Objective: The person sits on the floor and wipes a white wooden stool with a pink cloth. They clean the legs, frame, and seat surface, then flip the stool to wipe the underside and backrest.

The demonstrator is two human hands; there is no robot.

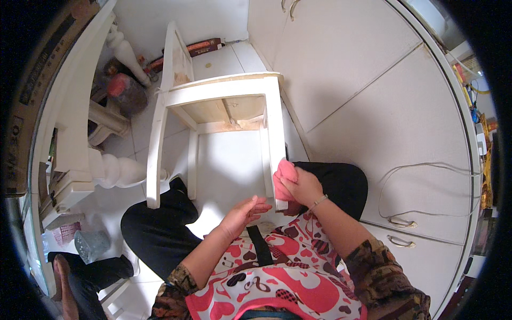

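A white wooden chair [216,88] lies tipped over in front of me, with its legs pointing towards me and its underside showing. My right hand [306,186] grips a folded pink cloth [285,180], pressed against the lower part of the chair's right leg [276,140]. Between the chair legs, near my lap, my left hand [246,212] holds nothing, its fingers apart. The chair's left leg [154,172] rests by my left knee. I wear an apron [288,284] patterned with hearts.
White cabinets [360,92] with metal handles and a loose cable [384,192] stand on the right. Turned white furniture legs [116,170] and a filled plastic bag [128,94] are on the left. Plastic baskets [92,244] and another person's leg [108,270] show at lower left.
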